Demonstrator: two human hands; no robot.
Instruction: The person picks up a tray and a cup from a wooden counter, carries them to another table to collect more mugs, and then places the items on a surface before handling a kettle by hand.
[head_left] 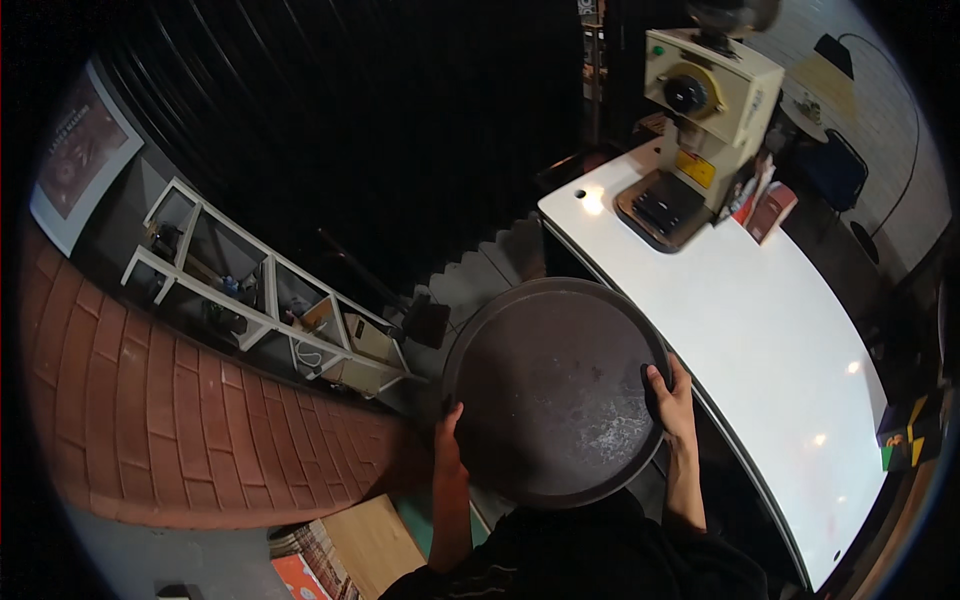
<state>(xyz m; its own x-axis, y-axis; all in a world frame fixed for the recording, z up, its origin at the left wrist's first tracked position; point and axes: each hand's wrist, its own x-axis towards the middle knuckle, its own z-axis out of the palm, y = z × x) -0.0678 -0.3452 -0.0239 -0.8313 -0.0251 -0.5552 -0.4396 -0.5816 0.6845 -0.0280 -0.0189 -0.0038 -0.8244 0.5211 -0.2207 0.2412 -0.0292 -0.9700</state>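
A large round dark brown serving tray (540,370) is held out in front of my body, its upper face toward me. Pale scuffs or smears mark its lower right part, and nothing lies on it. My left hand (451,438) grips the rim at the left, thumb over the edge and fingers hidden beneath. On the opposite side my right hand (672,402) is closed on the rim, its thumb lying on the tray's face.
To the right curves a white countertop (740,340) bearing a cream coffee grinder (705,110) and a small red box (772,212). On the left stand a white-framed shelf (262,290) with assorted items and a red brick wall (190,410). A wooden board (375,545) lies low behind.
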